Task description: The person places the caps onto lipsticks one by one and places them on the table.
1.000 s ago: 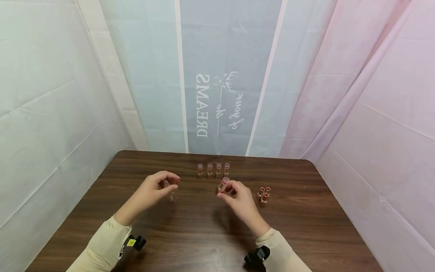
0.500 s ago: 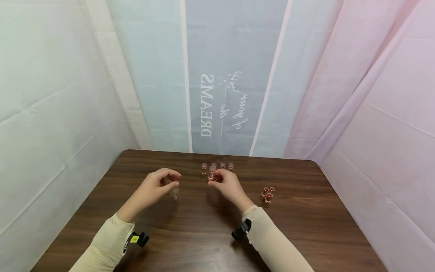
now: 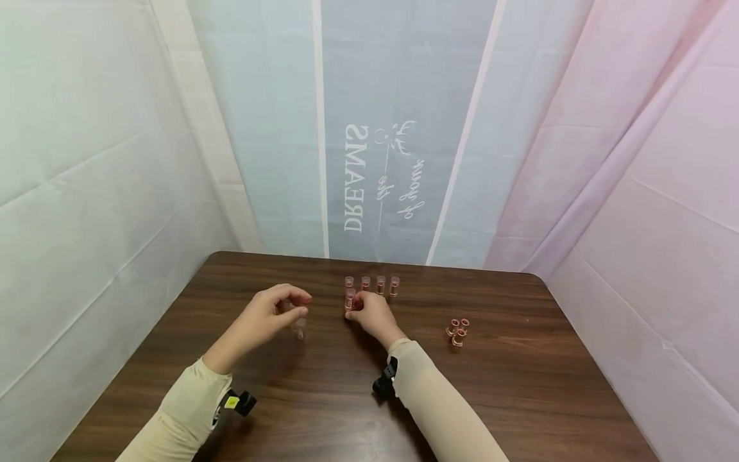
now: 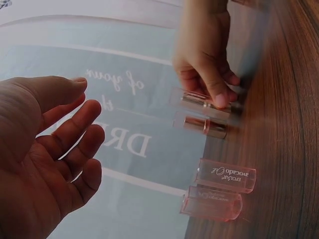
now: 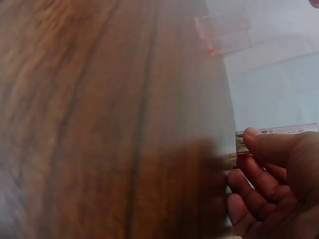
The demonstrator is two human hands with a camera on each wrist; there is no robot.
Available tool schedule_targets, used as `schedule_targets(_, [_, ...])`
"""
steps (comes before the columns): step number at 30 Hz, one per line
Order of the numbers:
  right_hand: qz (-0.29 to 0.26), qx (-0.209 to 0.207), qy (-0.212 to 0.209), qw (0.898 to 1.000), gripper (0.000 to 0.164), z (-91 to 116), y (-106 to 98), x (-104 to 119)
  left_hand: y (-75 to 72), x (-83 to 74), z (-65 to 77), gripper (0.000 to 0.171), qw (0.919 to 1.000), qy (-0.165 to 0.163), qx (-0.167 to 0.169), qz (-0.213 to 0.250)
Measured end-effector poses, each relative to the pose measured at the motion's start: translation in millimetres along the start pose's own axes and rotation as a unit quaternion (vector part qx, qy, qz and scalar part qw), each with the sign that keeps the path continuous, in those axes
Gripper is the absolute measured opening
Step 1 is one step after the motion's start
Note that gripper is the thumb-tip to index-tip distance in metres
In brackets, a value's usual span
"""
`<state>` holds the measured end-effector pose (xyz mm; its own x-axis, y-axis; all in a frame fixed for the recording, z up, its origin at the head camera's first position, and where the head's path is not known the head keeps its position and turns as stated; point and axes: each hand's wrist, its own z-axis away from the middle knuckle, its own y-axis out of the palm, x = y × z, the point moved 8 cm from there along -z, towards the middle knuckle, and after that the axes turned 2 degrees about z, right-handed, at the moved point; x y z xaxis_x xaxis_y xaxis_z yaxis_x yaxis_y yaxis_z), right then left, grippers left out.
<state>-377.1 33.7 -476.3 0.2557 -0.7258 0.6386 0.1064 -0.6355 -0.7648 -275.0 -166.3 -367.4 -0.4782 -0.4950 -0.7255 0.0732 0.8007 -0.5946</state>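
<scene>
My right hand (image 3: 375, 319) pinches an upright lipstick (image 3: 349, 299) with a clear cap and metallic base, low at the near side of the row's left end. In the right wrist view the thumb (image 5: 264, 142) presses on its base. Behind stands a row of several capped lipsticks (image 3: 381, 285). My left hand (image 3: 265, 321) hovers with loosely bent fingers, holding nothing; its palm and spread fingers show in the left wrist view. Just beyond its fingertips stand clear pinkish caps (image 4: 227, 175), one printed "avocado Oil".
Three uncapped lipstick bases (image 3: 459, 337) with red insides stand clustered on the right of the brown wooden table (image 3: 519, 385). A printed curtain (image 3: 404, 96) hangs behind the far edge, and pale cloth walls (image 3: 104, 192) close off both sides.
My right hand has carried the capped lipstick left, from right of the row's middle to its left end, and lowered it. My left hand stays nearly still. The head view shifts slightly.
</scene>
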Motion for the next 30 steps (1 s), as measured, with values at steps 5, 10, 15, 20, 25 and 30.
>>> schedule_targets(5, [0.012, -0.005, 0.007, 1.0, 0.018, -2.6, 4.0, -4.0, -5.2, -27.8, 0.4, 0.018, 1.0, -0.007, 0.003, -0.001])
schedule_targets(10, [0.032, -0.004, 0.007, 0.999, 0.021, -3.9, 8.5, -4.7, -2.3, -8.8, -2.2, 0.018, 1.0, -0.008, 0.001, 0.003])
schedule_targets(15, [0.045, -0.003, 0.005, 0.999, 0.02, -2.8, 10.5, -2.2, -0.2, 10.2, -4.2, 0.019, 1.0, -0.009, 0.003, -0.002])
schedule_targets(20, [0.047, 0.004, 0.002, 0.999, 0.023, -2.0, 9.8, 0.2, 0.1, 12.8, -4.1, 0.018, 0.9998, -0.016, 0.008, 0.005])
schedule_targets(25, [0.033, 0.009, -0.001, 0.999, 0.036, 3.8, -1.9, 1.7, -1.1, 13.0, -2.2, 0.018, 0.9998, -0.02, 0.006, -0.003])
schedule_targets(30, [0.02, -0.032, -0.034, 0.999, 0.04, 18.4, -40.4, 13.1, -4.5, 9.6, -1.1, 0.018, 0.9999, -0.008, 0.001, -0.009])
